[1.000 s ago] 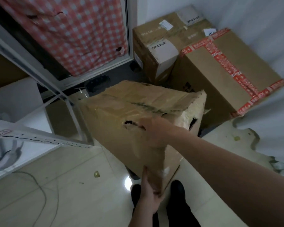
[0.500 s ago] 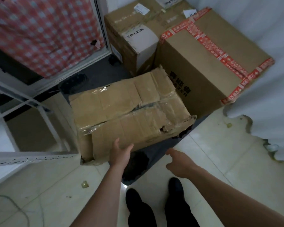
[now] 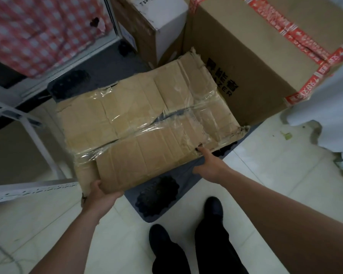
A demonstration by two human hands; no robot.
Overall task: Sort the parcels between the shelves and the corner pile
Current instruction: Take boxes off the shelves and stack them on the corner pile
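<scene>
Head view: battered parcel [image 3: 147, 123] lies crosswise on the floor mat [image 3: 178, 175] against the corner pile [image 3: 246, 56]. Left hand [image 3: 100, 194] grips its near-left corner; right hand [image 3: 208, 167] fingers the torn near-right edge, grip unclear.

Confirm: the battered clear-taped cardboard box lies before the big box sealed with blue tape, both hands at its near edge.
No: the head view shows the big brown cardboard box sealed with red tape, not blue. The battered clear-taped cardboard box lies as stated.
</scene>
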